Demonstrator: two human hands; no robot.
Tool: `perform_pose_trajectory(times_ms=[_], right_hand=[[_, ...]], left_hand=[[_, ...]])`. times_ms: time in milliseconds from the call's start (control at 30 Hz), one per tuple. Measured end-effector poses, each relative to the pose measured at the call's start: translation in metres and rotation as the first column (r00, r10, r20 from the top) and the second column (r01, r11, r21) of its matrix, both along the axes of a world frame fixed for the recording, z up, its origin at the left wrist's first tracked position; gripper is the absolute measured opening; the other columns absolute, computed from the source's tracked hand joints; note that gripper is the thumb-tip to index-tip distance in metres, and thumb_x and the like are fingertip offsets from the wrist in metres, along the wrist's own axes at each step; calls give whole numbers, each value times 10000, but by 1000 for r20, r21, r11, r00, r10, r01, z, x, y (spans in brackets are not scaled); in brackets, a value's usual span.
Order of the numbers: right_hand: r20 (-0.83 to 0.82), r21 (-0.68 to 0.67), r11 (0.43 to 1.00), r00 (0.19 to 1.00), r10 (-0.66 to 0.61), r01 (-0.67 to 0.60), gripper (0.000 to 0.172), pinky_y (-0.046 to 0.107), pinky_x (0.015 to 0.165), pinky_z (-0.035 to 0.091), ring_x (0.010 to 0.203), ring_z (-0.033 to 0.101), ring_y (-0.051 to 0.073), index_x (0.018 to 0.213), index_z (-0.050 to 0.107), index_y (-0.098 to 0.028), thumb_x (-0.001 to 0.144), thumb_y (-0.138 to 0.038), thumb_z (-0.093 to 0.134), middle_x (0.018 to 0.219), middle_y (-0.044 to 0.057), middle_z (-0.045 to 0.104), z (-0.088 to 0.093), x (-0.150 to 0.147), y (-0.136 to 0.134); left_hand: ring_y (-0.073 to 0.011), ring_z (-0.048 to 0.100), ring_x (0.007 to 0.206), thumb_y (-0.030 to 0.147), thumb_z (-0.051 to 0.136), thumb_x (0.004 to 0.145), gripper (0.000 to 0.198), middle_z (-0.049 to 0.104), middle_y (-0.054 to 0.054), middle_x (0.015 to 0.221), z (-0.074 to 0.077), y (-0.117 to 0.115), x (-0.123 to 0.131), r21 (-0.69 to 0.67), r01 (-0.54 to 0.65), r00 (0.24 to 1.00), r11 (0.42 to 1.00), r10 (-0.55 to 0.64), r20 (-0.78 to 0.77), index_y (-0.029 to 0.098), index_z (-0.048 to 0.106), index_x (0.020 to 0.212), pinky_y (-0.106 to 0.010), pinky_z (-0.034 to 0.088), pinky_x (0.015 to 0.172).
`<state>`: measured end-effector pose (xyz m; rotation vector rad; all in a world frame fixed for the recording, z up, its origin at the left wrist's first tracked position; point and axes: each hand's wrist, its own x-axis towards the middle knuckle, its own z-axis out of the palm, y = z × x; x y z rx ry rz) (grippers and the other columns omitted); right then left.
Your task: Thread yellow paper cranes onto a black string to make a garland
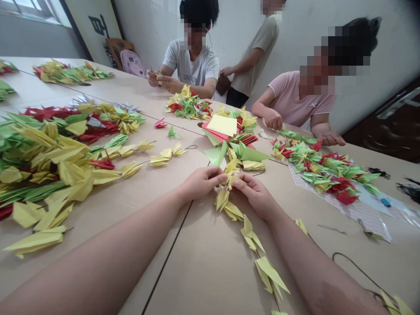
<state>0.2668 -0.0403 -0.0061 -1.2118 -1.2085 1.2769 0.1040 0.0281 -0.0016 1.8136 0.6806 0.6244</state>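
The left grip (200, 183) and right grip (254, 194) pinch nearly closed on a strand of yellow folded-paper cranes (222, 199) lying along the pale wooden table (197, 267). The light, soft paper looks easily crushed, so the thread is the safer hold.

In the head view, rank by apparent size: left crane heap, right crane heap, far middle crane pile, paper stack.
Largest to smallest: left crane heap, right crane heap, then far middle crane pile and paper stack, which look alike, so unranked.
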Motion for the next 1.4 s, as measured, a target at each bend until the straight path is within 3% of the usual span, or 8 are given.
perform_pose_trajectory(times_ms=[167,500,700,1133,1267,1400], right_hand=[[-73,-28,999,997,-24,22,162,244,614,442,640,527,109,750,570,-203,727,-356,618,698,-18,562,0,0,0],[-121,-55,996,990,-73,67,170,239,593,443,621,515,108,693,574,-191,683,-340,655,655,-26,550,0,1,0],[-141,-22,995,985,-96,94,146,231,637,426,645,532,102,694,577,-197,707,-329,640,666,-29,585,-5,4,3],[-106,-10,996,990,-94,94,149,265,694,441,673,551,116,744,553,-201,741,-345,592,705,-18,597,-8,4,4],[2,102,977,982,-191,189,188,257,633,435,622,522,113,862,475,-232,737,-325,580,690,-32,562,-10,2,6],[131,317,903,930,-344,290,185,216,558,385,608,454,101,844,428,-238,737,-287,570,684,-47,465,-11,4,6]], left_hand=[[-103,496,655,421,453,797,292,538,15,676,3,0,-1,-68,29,999,997,-28,17,148,531,732,-212,389,638],[-99,427,566,433,429,799,323,482,24,591,-2,3,-1,164,-89,987,982,108,-115,153,504,657,-213,343,547],[-104,465,606,466,439,787,334,525,13,646,-4,3,-2,74,-39,997,996,44,-68,155,538,718,-217,382,590],[-92,445,576,412,476,770,268,487,28,613,-3,3,-1,55,-139,989,989,142,-42,158,498,687,-209,373,558],[-94,451,574,392,469,772,262,501,26,608,-3,4,-1,91,-296,954,951,299,-19,160,472,651,-211,360,549],[-101,447,574,362,454,771,232,501,28,606,-8,7,1,187,-381,917,905,396,-48,168,476,645,-223,360,549]])
